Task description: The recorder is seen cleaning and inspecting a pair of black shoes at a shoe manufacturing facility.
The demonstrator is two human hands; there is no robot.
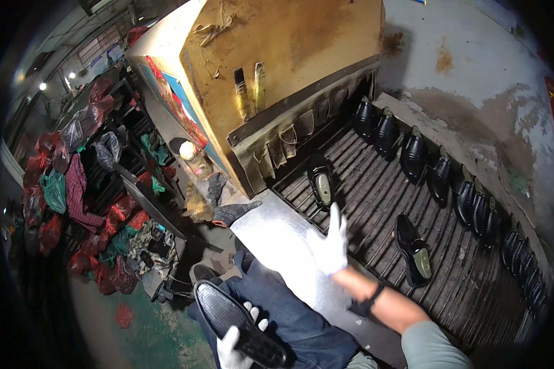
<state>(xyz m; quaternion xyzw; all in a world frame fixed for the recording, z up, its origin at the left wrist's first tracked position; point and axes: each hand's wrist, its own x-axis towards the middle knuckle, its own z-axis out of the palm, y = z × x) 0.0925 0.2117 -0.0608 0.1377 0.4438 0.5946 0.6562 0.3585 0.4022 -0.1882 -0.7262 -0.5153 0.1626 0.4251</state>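
Note:
My left hand [230,352], in a white glove, is wrapped round a black shoe [226,312] over my lap, its textured sole turned up. My right hand [330,247], gloved in white too, is stretched out with its fingers apart above the edge between a shiny metal sheet [271,237] and a slatted conveyor [366,203]. Just beyond its fingertips lies a black shoe with a pale green insert [323,184]. A second such shoe [412,252] rests on the slats farther right, apart from my hand.
A large yellowish box-shaped machine [314,37] with hanging flaps [295,132] stands over the conveyor's far end. Several black shoes [440,178] line the far right side along the wall. A grey glove [234,212] lies by the metal sheet. Red bags [104,237] hang on racks at left.

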